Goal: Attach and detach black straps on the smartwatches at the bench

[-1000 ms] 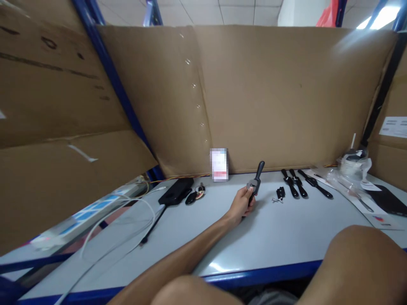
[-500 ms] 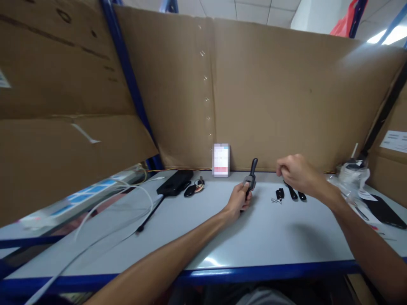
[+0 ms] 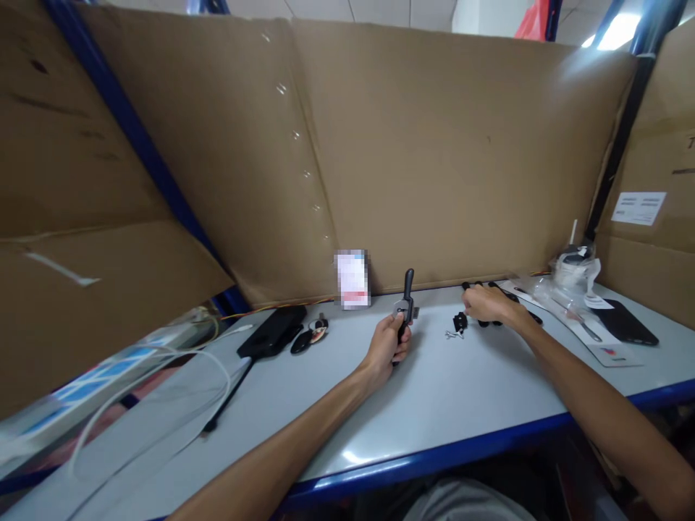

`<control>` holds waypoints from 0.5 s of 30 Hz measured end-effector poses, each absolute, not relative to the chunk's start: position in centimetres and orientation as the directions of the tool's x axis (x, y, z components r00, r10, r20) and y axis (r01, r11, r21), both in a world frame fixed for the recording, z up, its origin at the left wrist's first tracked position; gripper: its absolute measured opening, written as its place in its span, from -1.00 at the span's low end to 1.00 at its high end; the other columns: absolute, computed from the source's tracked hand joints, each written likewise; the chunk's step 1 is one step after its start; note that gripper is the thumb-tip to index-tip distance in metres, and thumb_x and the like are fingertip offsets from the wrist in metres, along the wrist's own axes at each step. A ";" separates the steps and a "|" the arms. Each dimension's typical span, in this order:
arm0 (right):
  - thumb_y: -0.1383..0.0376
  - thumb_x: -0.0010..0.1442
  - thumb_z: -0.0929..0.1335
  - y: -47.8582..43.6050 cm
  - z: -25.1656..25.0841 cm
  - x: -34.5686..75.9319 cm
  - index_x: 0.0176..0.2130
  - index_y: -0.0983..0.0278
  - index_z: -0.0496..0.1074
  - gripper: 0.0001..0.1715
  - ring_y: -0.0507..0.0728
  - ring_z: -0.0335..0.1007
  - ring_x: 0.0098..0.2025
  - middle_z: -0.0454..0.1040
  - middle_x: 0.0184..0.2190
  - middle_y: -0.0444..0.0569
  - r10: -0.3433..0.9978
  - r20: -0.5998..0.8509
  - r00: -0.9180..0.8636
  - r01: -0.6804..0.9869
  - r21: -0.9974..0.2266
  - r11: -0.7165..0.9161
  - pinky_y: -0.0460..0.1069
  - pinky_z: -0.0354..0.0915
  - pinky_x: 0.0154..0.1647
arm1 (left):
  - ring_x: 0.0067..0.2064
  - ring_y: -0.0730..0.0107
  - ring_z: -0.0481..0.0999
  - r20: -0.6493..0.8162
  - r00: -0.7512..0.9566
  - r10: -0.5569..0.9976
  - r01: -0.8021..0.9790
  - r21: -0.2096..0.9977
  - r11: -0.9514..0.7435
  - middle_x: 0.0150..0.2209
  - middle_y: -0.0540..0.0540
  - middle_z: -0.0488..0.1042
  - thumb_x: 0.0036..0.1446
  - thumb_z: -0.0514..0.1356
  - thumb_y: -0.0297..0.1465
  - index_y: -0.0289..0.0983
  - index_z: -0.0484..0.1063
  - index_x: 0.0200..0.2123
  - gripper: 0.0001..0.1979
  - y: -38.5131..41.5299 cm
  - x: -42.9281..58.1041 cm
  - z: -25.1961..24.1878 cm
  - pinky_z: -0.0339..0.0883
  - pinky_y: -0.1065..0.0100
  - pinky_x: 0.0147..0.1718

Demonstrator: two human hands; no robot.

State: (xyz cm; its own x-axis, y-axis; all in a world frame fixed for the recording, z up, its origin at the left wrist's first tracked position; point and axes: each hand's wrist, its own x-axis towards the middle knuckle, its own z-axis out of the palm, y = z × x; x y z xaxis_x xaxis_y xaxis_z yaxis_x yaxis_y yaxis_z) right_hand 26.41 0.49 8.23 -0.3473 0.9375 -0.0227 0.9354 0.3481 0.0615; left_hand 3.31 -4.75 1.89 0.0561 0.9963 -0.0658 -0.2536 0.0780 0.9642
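Upright in my left hand [image 3: 386, 343] is a tool with a black handle [image 3: 409, 284] and a grey metal middle part; my fingers are wrapped round its lower end, with the thumb on the metal. My right hand [image 3: 491, 302] is lowered over several black handle-like pieces [image 3: 482, 322] on the table. Its fingers are curled down among them, and what is between the fingertips is hidden. Just left of it lie a small black part [image 3: 460, 321] and some small silver pieces [image 3: 453, 334].
A lit phone [image 3: 352, 281] leans on the cardboard wall [image 3: 423, 159]. Left are a black box [image 3: 274, 331], keys with a fob [image 3: 307, 336], white cables and a power strip [image 3: 103, 383]. Right are plastic packaging [image 3: 575, 289] and a dark phone [image 3: 630, 322].
My right hand has come down from above the table onto the black handle pieces. My left hand keeps its hold on the tool. The view has turned to the right.
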 end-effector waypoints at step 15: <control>0.52 0.07 0.40 1.4 5.7 24.5 -0.13 0.39 0.59 -0.68 0.31 0.54 -0.02 0.60 -0.12 0.28 0.960 0.139 -0.244 0.923 -0.270 0.274 -0.02 0.34 -0.19 | -0.72 0.67 -0.07 -0.051 0.246 0.968 -0.119 0.990 0.082 -0.64 0.18 0.15 0.16 0.23 -0.01 -0.23 0.23 -0.33 -0.59 -5.4 4.0 1.4 -0.29 0.55 -0.76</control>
